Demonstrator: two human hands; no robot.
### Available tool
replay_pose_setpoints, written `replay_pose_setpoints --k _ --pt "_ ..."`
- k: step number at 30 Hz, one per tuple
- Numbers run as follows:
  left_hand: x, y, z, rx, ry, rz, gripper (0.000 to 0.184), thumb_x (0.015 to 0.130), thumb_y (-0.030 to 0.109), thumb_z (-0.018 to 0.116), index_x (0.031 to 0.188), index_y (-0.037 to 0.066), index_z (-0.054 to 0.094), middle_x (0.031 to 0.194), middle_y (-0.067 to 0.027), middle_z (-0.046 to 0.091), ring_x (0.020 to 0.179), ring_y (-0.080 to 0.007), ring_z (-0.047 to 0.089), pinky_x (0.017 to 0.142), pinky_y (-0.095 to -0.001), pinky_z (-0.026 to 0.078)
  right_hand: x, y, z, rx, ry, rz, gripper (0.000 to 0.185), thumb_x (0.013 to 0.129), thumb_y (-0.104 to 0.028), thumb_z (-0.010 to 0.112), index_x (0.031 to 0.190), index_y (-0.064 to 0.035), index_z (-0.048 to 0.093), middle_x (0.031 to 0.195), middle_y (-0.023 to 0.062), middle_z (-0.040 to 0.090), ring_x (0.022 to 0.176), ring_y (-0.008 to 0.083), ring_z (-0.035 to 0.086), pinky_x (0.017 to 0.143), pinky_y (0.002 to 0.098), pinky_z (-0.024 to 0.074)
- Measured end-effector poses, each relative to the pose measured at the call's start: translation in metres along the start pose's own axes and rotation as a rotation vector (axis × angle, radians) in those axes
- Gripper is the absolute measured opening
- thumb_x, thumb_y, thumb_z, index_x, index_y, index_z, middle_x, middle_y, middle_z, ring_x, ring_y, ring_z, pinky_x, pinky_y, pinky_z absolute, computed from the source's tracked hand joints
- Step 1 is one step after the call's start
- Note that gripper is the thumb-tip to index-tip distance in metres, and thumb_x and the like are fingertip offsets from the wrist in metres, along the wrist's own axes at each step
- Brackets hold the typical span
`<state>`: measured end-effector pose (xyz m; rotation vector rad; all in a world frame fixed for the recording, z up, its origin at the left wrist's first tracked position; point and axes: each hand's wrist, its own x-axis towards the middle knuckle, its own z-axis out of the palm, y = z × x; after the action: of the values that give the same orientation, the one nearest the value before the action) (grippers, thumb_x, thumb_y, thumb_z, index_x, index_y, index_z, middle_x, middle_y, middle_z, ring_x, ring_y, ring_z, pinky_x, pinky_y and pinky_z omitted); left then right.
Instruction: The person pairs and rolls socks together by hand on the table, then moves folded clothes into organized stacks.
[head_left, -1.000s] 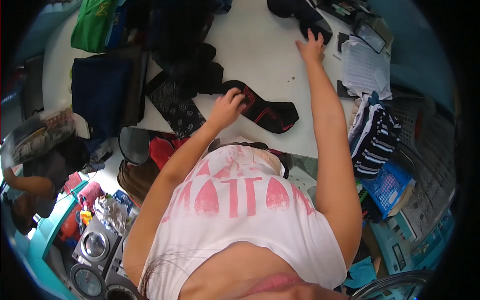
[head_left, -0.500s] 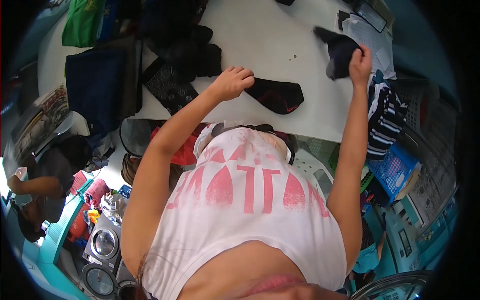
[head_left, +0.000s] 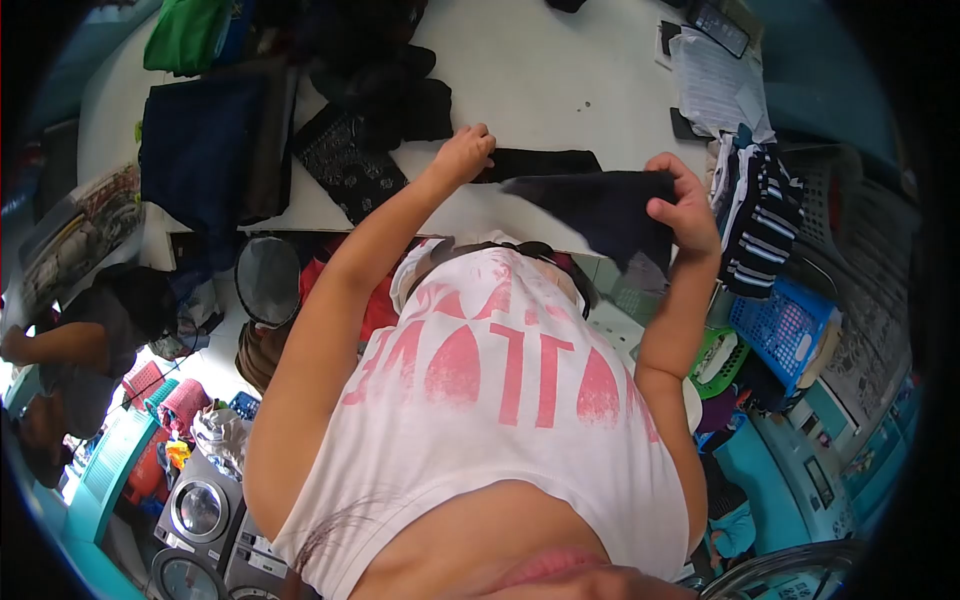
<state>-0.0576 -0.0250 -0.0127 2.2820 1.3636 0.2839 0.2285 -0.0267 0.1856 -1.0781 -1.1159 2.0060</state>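
My right hand (head_left: pixel 686 206) pinches a dark navy sock (head_left: pixel 615 212), which hangs at a slant over the table's front edge, its tip pointing left. Closed fingers of my left hand (head_left: pixel 467 155) rest at the left end of a black sock (head_left: pixel 545 163) lying on the white table (head_left: pixel 530 90). The navy sock partly covers that black sock. Left of my left hand lie a black patterned cloth (head_left: pixel 350 165) and a heap of black items (head_left: pixel 395 95).
Folded dark blue cloth (head_left: pixel 195 150) and a green bag (head_left: pixel 187 38) lie at the left. Papers (head_left: pixel 718 85), a phone (head_left: pixel 720 28), striped clothes (head_left: pixel 765 220) and a blue basket (head_left: pixel 785 325) are at the right. Another person (head_left: pixel 85 340) is at the far left.
My right hand picked up the navy sock from the table's far side and brought it toward me and left, over the black sock. My left hand has stayed near the black sock's end.
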Motion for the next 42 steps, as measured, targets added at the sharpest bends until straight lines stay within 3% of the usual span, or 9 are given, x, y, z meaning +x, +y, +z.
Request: replay_pose_setpoints --k 9,13,16,20,25,29,33,39,42 --pt "0.014 -0.009 -0.016 -0.183 -0.282 -0.106 0.023 0.073 0.027 0.061 0.082 0.006 0.058 0.084 -0.0112 0.057 0.081 -0.028 0.056 0.073 -0.0359 0.045 0.069 0.181 -0.02 -0.832 0.606 0.08 0.055 0.055 -0.019 0.08 0.096 0.0035 0.051 0.08 0.0117 0.059 0.075 0.0227 0.057 0.069 0.0326 0.0463" --pt "0.005 -0.003 -0.005 -0.208 -0.082 -0.081 0.027 0.069 0.029 0.065 0.083 0.007 0.057 0.089 -0.0115 0.055 0.083 -0.0311 0.054 0.071 -0.0378 0.044 0.067 0.176 -0.003 -0.736 0.681 0.15 0.066 0.051 -0.025 0.081 0.1 0.0047 0.049 0.089 0.0169 0.055 0.086 0.0294 0.054 0.077 0.0365 0.0439" --pt "-0.016 0.026 -0.01 -0.114 0.129 0.005 0.03 0.067 0.027 0.066 0.088 0.01 0.054 0.098 -0.0101 0.051 0.091 -0.032 0.05 0.073 -0.0421 0.042 0.061 0.191 -0.005 -1.036 1.016 -0.197 0.079 0.047 -0.039 0.081 0.103 0.0051 0.045 0.108 0.0209 0.039 0.105 0.033 0.038 0.088 0.038 0.036" --pt "-0.025 0.036 0.01 0.068 -0.007 0.022 0.037 0.062 0.018 0.066 0.095 0.013 0.05 0.107 -0.0082 0.046 0.098 -0.0317 0.045 0.075 -0.0477 0.038 0.055 0.19 -0.024 -1.043 0.862 0.195 0.061 0.05 -0.041 0.079 0.083 0.0033 0.055 0.087 0.0182 0.054 0.083 0.0321 0.053 0.076 0.0377 0.0437" --pt "0.055 0.022 -0.053 -0.377 -0.336 -0.002 0.034 0.058 0.006 0.059 0.091 0.006 0.054 0.093 -0.0143 0.051 0.09 -0.0326 0.049 0.077 -0.0367 0.042 0.062 0.126 -0.069 -0.765 0.53 0.167 0.042 0.061 -0.035 0.075 0.077 -0.0001 0.058 0.067 0.0105 0.06 0.061 0.0165 0.056 0.059 0.0297 0.0456" --pt "0.131 0.009 -0.125 -0.389 0.147 0.193 0.027 0.066 0.007 0.056 0.093 0.006 0.055 0.093 -0.0128 0.053 0.085 -0.0266 0.052 0.074 -0.0338 0.043 0.076 0.011 -0.077 -0.441 0.542 -0.088 0.039 0.067 -0.024 0.074 0.093 0.0009 0.058 0.083 0.0048 0.061 0.071 0.0116 0.055 0.065 0.0245 0.0451" --pt "0.164 0.023 -0.171 -0.57 0.744 -0.006 0.019 0.071 0.007 0.053 0.089 0.009 0.059 0.087 -0.0097 0.055 0.077 -0.0232 0.056 0.069 -0.0309 0.044 0.122 -0.032 -0.14 -0.556 0.917 -0.024 0.051 0.065 -0.032 0.075 0.096 0.0034 0.055 0.084 0.0088 0.06 0.075 0.0141 0.056 0.071 0.0248 0.0441" --pt "0.08 0.007 -0.133 -0.611 0.416 -0.14 0.015 0.077 0.004 0.056 0.092 0.006 0.055 0.091 -0.005 0.055 0.083 -0.0142 0.055 0.072 -0.0266 0.044 0.173 0.043 -0.221 -1.463 1.277 0.069 0.07 0.061 -0.041 0.074 0.109 0.0016 0.046 0.118 0.0195 0.04 0.106 0.0286 0.043 0.087 0.0382 0.0371" --pt "-0.005 0.0 -0.099 -0.666 0.507 -0.364 0.014 0.074 -0.001 0.055 0.087 0.004 0.057 0.085 -0.0081 0.055 0.077 -0.0175 0.056 0.068 -0.0262 0.046 0.177 0.039 -0.161 -1.598 0.97 -0.462 0.052 0.061 -0.028 0.071 0.105 -0.0091 0.05 0.114 0.017 0.041 0.105 0.0309 0.041 0.085 0.039 0.0372"
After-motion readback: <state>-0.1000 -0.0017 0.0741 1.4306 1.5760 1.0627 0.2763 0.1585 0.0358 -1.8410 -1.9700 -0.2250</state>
